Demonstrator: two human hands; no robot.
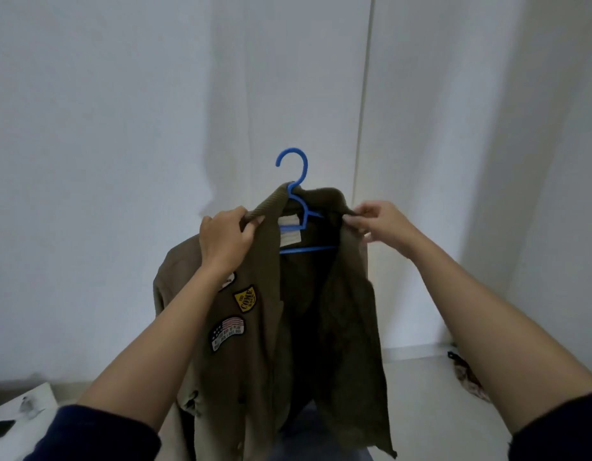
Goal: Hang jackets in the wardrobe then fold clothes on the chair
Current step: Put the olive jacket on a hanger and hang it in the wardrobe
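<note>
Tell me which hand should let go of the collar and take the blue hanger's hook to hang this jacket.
Probably the left hand: it grips the ribbed collar just below the hanger hook, while the right hand pinches the jacket collar farther out to the side.

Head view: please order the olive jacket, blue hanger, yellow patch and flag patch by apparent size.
1. olive jacket
2. blue hanger, partly hidden
3. flag patch
4. yellow patch
</note>
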